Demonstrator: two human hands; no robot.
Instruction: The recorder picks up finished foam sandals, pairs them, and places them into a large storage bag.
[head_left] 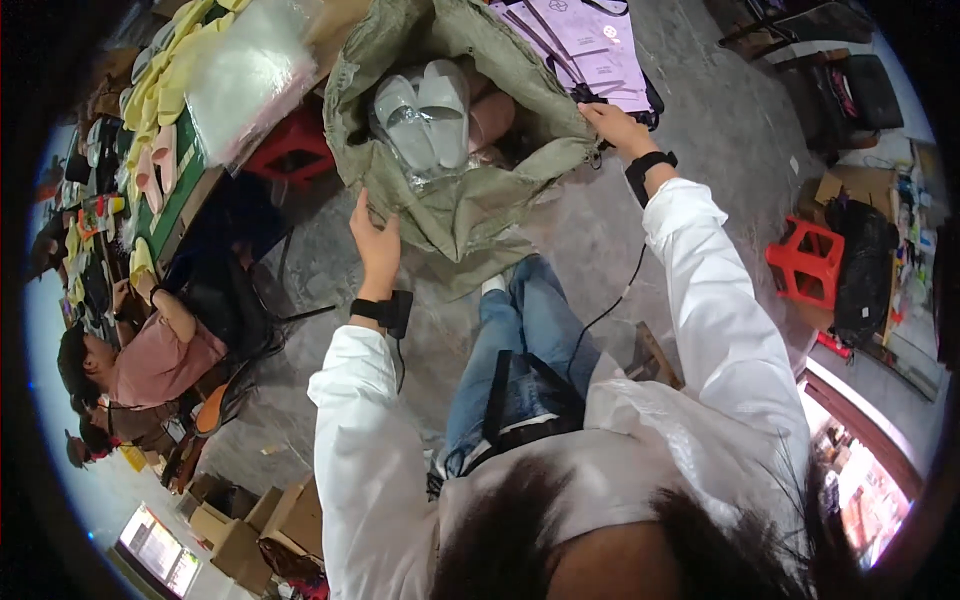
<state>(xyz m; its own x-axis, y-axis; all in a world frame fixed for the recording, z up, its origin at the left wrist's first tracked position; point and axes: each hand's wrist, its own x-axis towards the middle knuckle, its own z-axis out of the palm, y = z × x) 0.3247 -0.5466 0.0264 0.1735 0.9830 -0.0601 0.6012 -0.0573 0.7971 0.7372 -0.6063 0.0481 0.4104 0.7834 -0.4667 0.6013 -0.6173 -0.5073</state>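
Note:
A large olive-green woven sack (455, 215) stands in front of me with its mouth spread wide. Inside lies a pair of grey slippers (443, 110) in clear plastic wrap, with a brownish-pink slipper (491, 120) beside it, partly covered. My left hand (376, 248) is at the sack's near left edge, its fingers stretched and thumb apart, touching the fabric. At the right rim, my right hand (618, 130) has its fingers closed on the sack's edge. Both wrists wear black bands.
Purple printed bags (590, 50) lie beyond my right hand. A red stool (292, 148) stands left of the sack, under clear plastic bags (245, 85). Another red stool (806, 262) is at right. A seated co-worker (165, 350) works at a table with yellow slippers (175, 75). Cardboard boxes (245, 535) sit lower left.

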